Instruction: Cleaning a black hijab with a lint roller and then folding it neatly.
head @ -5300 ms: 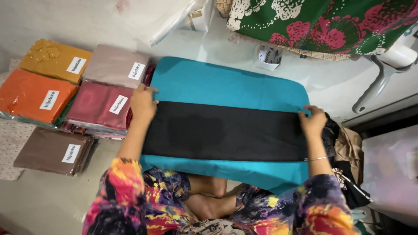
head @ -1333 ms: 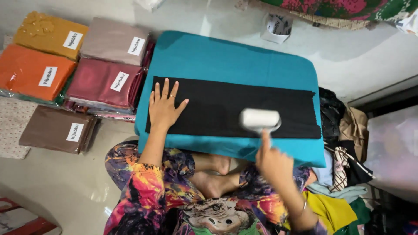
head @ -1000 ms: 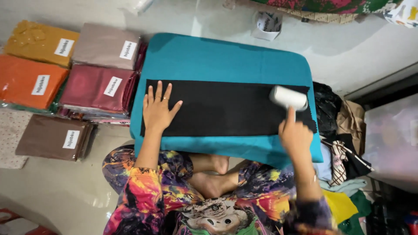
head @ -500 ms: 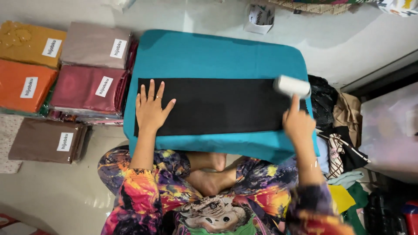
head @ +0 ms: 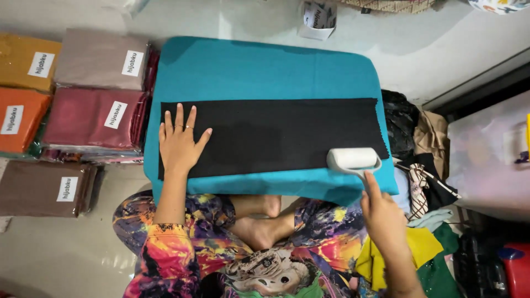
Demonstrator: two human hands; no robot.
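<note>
Lying flat across a teal padded board (head: 265, 66), the black cloth (head: 276, 135) runs its long axis left to right, one short end near the board's left edge and the other, slightly frayed, at the right edge. A white lint roller (head: 351, 159) sits on the cloth's lower right corner — its drum parallel to the cloth's length, its handle pointing down toward the person. The right hand (head: 383, 218) is wrapped closed around that handle, index finger stretched along it toward the drum. The left hand (head: 179, 144) presses palm-down on the cloth's left end, fingers spread wide and gripping nothing. Below the board the person's crossed legs show in bright patterned fabric. To the left lie packaged folded cloths (head: 94, 118) — mustard, orange, mauve, maroon, brown — each with a white label. A heap of mixed clothing (head: 425, 165) sits at the right of the board.
</note>
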